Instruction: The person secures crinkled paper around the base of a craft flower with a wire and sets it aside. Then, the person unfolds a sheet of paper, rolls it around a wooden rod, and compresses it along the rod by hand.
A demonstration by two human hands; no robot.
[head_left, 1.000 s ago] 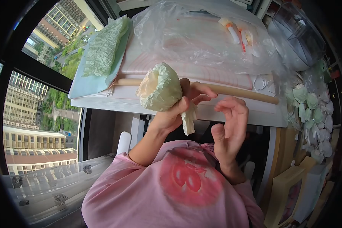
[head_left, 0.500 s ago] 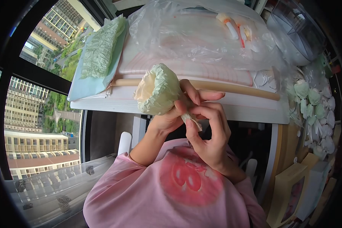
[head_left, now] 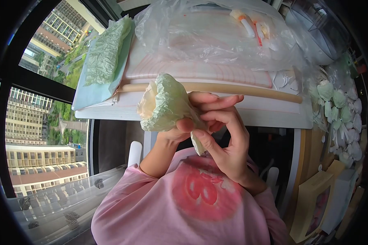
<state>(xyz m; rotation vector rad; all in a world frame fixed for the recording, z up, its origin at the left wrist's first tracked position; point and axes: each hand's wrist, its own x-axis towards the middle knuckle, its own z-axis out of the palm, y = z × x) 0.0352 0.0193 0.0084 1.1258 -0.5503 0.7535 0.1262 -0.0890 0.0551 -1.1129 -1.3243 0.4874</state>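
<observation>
A crinkled pale green paper flower (head_left: 169, 102) with a cream inner part tilts toward the left, above the near edge of the table. My left hand (head_left: 176, 131) is closed around the flower's narrow base, its thumb in front and its fingers reaching out behind. My right hand (head_left: 232, 143) pinches the gathered paper at the base between thumb and fingers. A twisted paper tail (head_left: 198, 145) sticks out below the right thumb. Part of the base is hidden behind the fingers.
A long tan rod (head_left: 249, 92) lies across the table (head_left: 122, 113). Crinkled green paper (head_left: 108, 53) rests on blue sheets at the left. Clear plastic (head_left: 208, 41) covers the back. Several pale paper flowers (head_left: 339, 98) stand at the right. A window (head_left: 49, 134) is on the left.
The flower has tipped slightly lower and to the left in my hands. The paper tail now points further down, and the right fingers have shifted around the base.
</observation>
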